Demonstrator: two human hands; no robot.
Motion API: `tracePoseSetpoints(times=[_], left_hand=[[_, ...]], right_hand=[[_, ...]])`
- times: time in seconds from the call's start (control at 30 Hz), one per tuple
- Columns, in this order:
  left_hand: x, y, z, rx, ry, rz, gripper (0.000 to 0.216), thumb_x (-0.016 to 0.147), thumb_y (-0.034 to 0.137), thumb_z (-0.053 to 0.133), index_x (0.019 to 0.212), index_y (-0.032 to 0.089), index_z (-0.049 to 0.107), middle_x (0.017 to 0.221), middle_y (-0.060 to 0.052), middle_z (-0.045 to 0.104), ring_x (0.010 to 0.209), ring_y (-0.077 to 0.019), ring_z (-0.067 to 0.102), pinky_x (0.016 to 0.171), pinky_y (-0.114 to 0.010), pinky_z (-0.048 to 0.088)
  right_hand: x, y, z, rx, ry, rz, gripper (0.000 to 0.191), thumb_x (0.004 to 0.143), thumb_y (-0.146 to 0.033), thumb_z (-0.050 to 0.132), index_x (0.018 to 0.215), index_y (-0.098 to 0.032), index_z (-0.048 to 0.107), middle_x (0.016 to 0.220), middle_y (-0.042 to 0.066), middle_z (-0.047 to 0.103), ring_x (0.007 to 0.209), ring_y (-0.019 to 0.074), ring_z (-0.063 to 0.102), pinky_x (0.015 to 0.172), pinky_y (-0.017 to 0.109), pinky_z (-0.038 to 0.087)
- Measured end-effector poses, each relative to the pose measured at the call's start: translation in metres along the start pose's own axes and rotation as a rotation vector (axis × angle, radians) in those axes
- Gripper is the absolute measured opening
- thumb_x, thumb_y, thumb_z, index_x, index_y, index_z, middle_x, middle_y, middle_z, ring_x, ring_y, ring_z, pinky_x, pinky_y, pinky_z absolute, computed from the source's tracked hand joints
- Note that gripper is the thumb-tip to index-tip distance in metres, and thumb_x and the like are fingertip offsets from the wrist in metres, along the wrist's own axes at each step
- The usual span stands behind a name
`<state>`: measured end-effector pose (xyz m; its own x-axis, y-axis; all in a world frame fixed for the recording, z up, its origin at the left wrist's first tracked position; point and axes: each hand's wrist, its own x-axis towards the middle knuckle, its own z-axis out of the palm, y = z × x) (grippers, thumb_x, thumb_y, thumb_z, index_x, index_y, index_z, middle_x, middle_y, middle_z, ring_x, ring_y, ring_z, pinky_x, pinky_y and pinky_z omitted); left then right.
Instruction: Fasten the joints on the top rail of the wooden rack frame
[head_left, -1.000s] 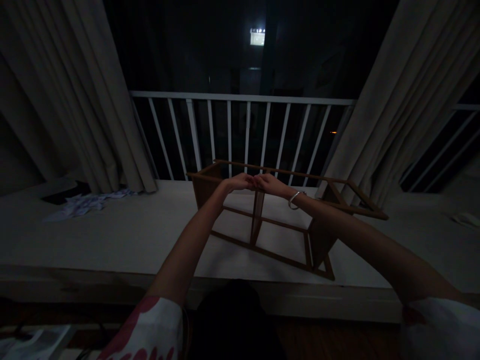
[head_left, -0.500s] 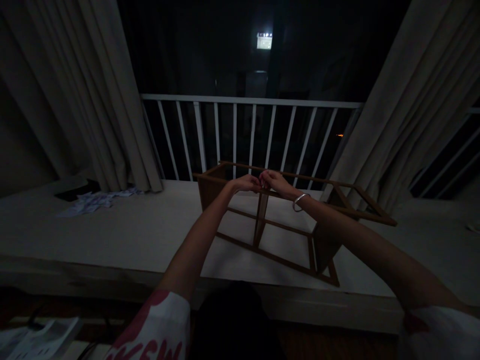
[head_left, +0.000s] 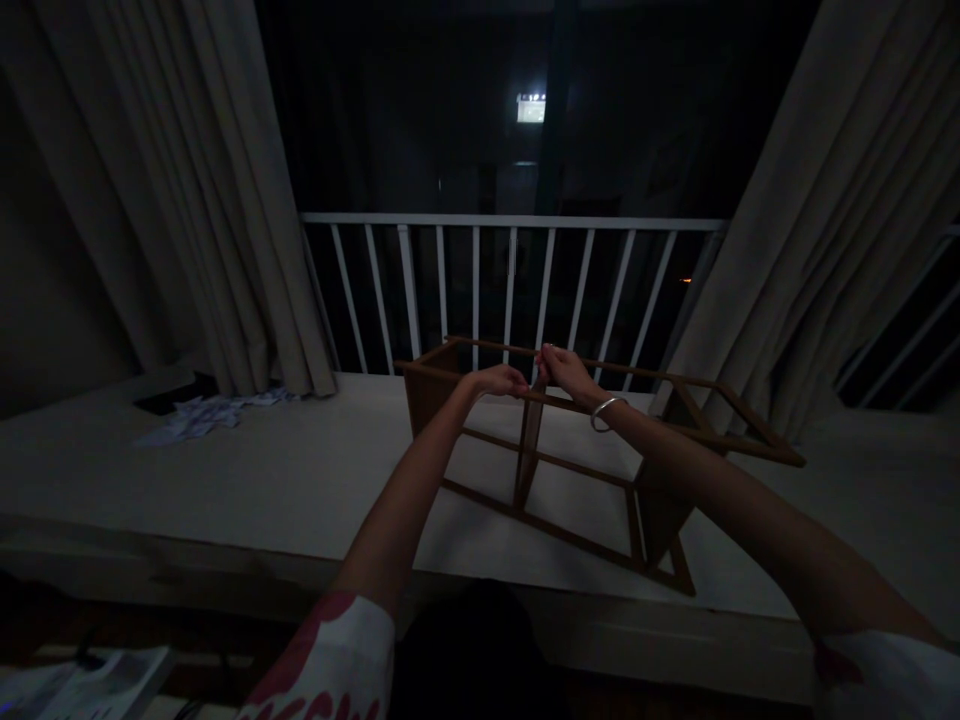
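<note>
A brown wooden shelf rack point(head_left: 528, 455) lies on its side, with an open frame and a board across its middle. My left hand point(head_left: 501, 380) is closed at the upper near rail, its fingertips by the joint with the middle board. Just right of that joint, my right hand point(head_left: 564, 372) is raised slightly above the rail with thumb and fingers pinched together. Whatever sits in that pinch is too small and dark to name. A silver bangle point(head_left: 606, 412) circles my right wrist.
The rack lies on a pale window ledge point(head_left: 285, 490). Behind it run a white railing point(head_left: 512, 222) and a dark window. Curtains point(head_left: 217, 220) hang on both sides. Papers point(head_left: 199, 415) lie at the left, and a white object point(head_left: 112, 680) sits low at the lower left.
My right hand has lifted a little from the rail and moved slightly away from my left hand. The whole view has shifted a little, while the rack stays on the ledge.
</note>
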<state>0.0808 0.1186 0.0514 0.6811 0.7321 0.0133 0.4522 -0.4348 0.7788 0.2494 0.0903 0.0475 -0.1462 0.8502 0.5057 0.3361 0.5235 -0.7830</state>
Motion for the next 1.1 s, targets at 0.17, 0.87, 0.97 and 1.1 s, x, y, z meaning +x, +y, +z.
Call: tracePoseSetpoints(times=[0.17, 0.87, 0.97, 1.1], left_hand=[[0.002, 0.002, -0.001, 0.044, -0.023, -0.029, 0.015, 0.059, 0.024, 0.057, 0.067, 0.011, 0.056, 0.059, 0.001, 0.054, 0.057, -0.0077, 0.046, 0.058, -0.019, 0.035], [0.009, -0.01, -0.013, 0.018, -0.152, 0.066, 0.026, 0.058, 0.03, 0.061, 0.075, 0.011, 0.059, 0.066, 0.001, 0.055, 0.06, -0.0075, 0.046, 0.058, -0.019, 0.034], [0.007, -0.011, -0.01, -0.013, -0.128, 0.067, 0.027, 0.058, 0.031, 0.06, 0.075, 0.01, 0.059, 0.065, 0.0, 0.055, 0.059, -0.0073, 0.046, 0.058, -0.019, 0.035], [0.011, -0.013, -0.008, -0.052, -0.064, 0.063, 0.028, 0.06, 0.028, 0.057, 0.083, 0.011, 0.058, 0.069, -0.001, 0.056, 0.059, -0.0071, 0.049, 0.057, -0.019, 0.036]], right_hand=[[0.003, 0.008, -0.009, -0.213, -0.075, -0.097, 0.052, 0.076, -0.06, 0.025, 0.058, -0.015, 0.044, 0.055, -0.001, 0.042, 0.053, 0.0088, 0.038, 0.051, 0.021, 0.032], [0.008, 0.023, -0.011, -0.404, -0.123, 0.003, 0.04, 0.081, -0.042, 0.03, 0.069, -0.012, 0.053, 0.068, 0.004, 0.055, 0.062, 0.0122, 0.048, 0.059, 0.022, 0.035], [0.009, 0.024, -0.011, -0.462, -0.09, 0.048, 0.033, 0.08, -0.035, 0.035, 0.069, -0.011, 0.055, 0.068, 0.005, 0.057, 0.062, 0.0125, 0.049, 0.059, 0.022, 0.035], [0.009, 0.025, -0.011, -0.499, -0.104, 0.02, 0.028, 0.079, -0.03, 0.039, 0.067, -0.012, 0.056, 0.062, 0.003, 0.057, 0.058, 0.0112, 0.048, 0.057, 0.021, 0.035]])
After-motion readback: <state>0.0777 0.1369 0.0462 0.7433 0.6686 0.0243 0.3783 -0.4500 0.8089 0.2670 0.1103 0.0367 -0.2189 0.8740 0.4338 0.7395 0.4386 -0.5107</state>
